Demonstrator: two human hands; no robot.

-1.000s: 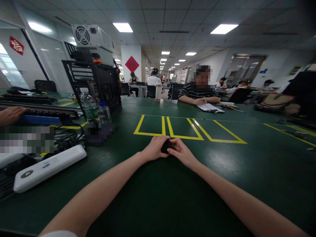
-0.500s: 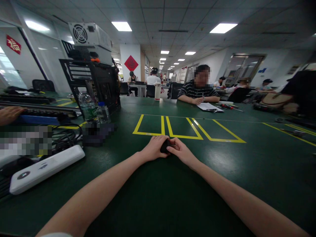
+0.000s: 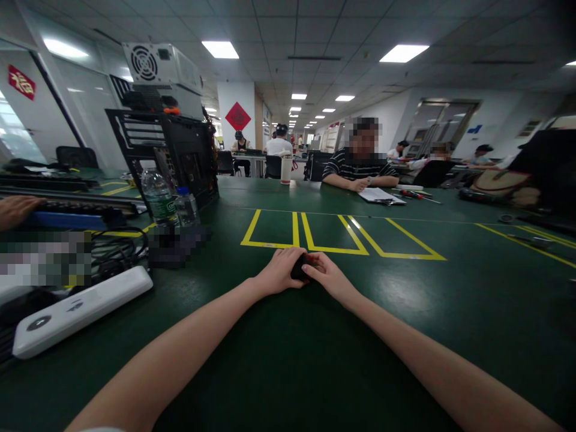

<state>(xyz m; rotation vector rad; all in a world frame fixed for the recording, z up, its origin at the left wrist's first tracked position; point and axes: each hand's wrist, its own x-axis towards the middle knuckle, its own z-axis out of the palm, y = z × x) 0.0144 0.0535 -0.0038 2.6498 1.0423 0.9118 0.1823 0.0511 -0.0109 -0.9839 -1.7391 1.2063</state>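
A small black object [image 3: 299,268] sits between my two hands over the green table [image 3: 279,360]; its kind is hard to make out because fingers cover most of it. My left hand [image 3: 283,268] wraps round its left side, thumb below and fingers over the top. From the right, my right hand [image 3: 326,272] presses thumb and fingertips against it. Just beyond the hands, yellow tape outlines [image 3: 335,251] mark the tabletop.
At left stand a white power strip [image 3: 83,312], cables [image 3: 119,246], water bottles [image 3: 158,198] and an open black computer case [image 3: 191,156] topped by a power supply [image 3: 159,63]. Across the table, a person in a striped shirt [image 3: 335,165] sits behind a clipboard [image 3: 381,196]. Another person's hand [image 3: 18,210] shows far left.
My hands keep nearly the same grip on the black object. The whole view has shifted very slightly. Across the table, the seated person's hands have moved a little.
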